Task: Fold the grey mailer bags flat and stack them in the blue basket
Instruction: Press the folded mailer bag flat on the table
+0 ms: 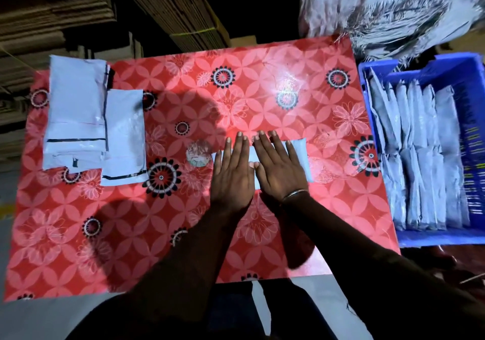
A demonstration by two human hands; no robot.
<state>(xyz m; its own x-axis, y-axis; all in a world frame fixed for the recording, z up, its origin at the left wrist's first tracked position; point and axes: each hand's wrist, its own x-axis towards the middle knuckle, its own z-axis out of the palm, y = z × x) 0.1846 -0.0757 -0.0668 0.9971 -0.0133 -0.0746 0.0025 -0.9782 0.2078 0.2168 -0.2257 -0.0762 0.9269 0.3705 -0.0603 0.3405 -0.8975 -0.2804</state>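
A folded grey mailer bag (299, 156) lies flat near the middle of the table (262, 77), its long axis running left to right across the view, its right end showing past the fingers and a sliver of its left end showing by the left hand. Both hands press down on it side by side: the left hand (232, 171) and the right hand (279, 169) each lie palm down with straight fingers pointing away from the person, so neither grip is closed round anything. A thin bangle (294, 194) circles the right wrist. At the table's left end lie unfolded grey mailers (76, 103) in two overlapping piles, their long axes running away from the person; the number in each pile cannot be told. Just off the table's right edge stands one blue basket (446, 67), holding folded mailers (420, 156) set on edge in two rows, too tightly packed to count. Stacked cardboard (52, 11) fills the background.
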